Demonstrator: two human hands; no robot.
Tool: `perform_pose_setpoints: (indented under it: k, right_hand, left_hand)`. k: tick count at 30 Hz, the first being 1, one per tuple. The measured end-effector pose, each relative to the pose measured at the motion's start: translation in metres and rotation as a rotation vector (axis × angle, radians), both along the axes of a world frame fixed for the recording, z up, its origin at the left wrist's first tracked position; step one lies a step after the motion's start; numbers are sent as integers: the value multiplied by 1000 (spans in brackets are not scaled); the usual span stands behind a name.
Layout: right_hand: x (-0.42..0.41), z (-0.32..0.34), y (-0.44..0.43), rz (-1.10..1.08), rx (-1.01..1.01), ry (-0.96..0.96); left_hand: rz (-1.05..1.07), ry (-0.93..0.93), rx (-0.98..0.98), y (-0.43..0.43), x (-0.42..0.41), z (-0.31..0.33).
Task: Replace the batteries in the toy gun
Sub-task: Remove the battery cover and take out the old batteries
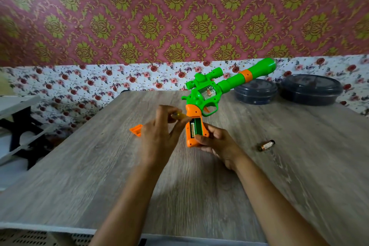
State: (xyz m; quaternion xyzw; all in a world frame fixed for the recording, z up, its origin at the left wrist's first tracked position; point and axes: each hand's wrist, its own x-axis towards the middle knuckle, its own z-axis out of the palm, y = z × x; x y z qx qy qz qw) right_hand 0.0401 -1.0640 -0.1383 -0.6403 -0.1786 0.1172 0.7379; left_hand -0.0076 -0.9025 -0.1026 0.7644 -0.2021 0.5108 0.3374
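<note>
Above wooden table (99, 166), right fingers (200, 138) grip green-orange toy gun (229, 82), compartment open; left fingers (178, 128) pinch yellow item (176, 116).

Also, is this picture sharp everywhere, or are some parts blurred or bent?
Head view: the toy gun is fairly sharp at the centre; the wallpaper and the table smear toward the edges; the small yellow thing pinched in the left hand is too blurred to identify; shadows are soft.

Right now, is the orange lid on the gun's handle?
No, the orange lid lies on the table, apart from the toy gun.
</note>
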Motion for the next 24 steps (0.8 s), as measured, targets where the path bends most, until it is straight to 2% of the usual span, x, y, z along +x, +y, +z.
perform_pose_setpoints:
  k: [2,4,8,13,18,24]
  right_hand:
    - [1,0,-1,-7,18,19]
    - [0,1,-1,-22,12,26]
    - [-1,1,2,-44,-32,14]
    - [-2,1,5,-59,-18,14]
    - [-2,1,3,-39,-103,-61]
    - [-4,1,3,-29,-137,-83]
  left_hand:
    - [28,2,66,-2,2,-3]
    - [40,30,30,-4,1,-3]
    - [0,107,-214,2,3,0]
    - [1,151,-430,10,10,-1]
    - [-23,247,-775,29,18,5]
    - [-44,336,-927,37,23,1]
